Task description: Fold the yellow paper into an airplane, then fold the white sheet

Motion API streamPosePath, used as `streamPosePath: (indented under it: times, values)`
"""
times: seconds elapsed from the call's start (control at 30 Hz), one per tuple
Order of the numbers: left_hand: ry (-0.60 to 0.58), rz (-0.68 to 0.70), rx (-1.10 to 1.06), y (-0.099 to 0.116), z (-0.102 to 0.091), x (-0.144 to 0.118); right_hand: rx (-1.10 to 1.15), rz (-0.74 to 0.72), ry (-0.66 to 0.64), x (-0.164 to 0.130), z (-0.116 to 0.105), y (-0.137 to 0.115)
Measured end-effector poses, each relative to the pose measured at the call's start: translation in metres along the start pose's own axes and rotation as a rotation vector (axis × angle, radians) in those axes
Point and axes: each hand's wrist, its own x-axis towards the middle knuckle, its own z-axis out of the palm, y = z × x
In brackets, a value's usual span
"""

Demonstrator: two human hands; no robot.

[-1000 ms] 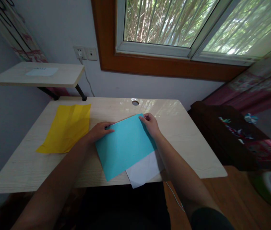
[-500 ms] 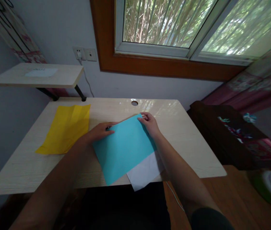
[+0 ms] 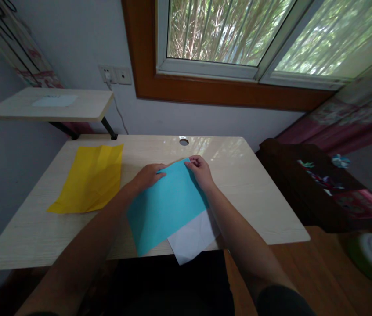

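Head view, single entry.

Blue sheet (image 3: pixel 164 204): lying slanted on the pale wooden worktop (image 3: pixel 254 193), near its front edge, its lower corner reaching out past that edge. A white sheet (image 3: pixel 194 237) is lying beneath it, showing at the lower right and also overhanging the front edge.

Left hand (image 3: pixel 149 174): resting palm down on the far left corner of the blue sheet, fingers stretched flat along the top edge, not closed round anything.

Right hand (image 3: pixel 199 170): sitting at the far right corner of the blue sheet, fingers curled and pinching the paper's corner. The two hands are lying close together, a short stretch of the sheet's top edge showing between them.

Yellow sheet (image 3: pixel 88 177): lying flat on the left part of the worktop, creased, well apart from the blue sheet and from both hands.

Cable hole (image 3: pixel 183 141): sitting in the worktop just beyond the hands.

Raised shelf (image 3: pixel 83 107): standing above the worktop's far left corner, carrying a pale flat pad (image 3: pixel 55 101).

Wall socket (image 3: pixel 115 74): showing on the wall behind, a white cable hanging down from it.

Window (image 3: pixel 238 35): filling the upper frame, greenery showing outside.
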Motion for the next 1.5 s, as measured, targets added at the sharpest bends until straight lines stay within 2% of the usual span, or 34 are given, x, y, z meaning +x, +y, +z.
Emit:
streamPosePath:
  times: [0.47, 0.57, 0.97, 1.3, 1.5]
  values:
    - [0.081, 0.034, -0.105, -0.005, 0.009, -0.003, -0.064, 0.022, 0.027, -0.001, 0.002, 0.002]
    - [0.09, 0.021, -0.105, -0.005, 0.01, -0.002, -0.126, 0.055, 0.004, -0.002, 0.0, 0.001]
    - [0.114, 0.007, -0.108, -0.002, 0.013, -0.001, -0.215, 0.03, -0.078, 0.002, -0.001, 0.003]
    - [0.114, 0.014, -0.12, 0.005, 0.01, -0.001, -0.262, 0.081, -0.236, 0.005, -0.004, -0.001]
    - [0.124, -0.045, -0.129, 0.003, 0.007, -0.006, -0.292, 0.053, -0.201, 0.005, -0.007, 0.004]
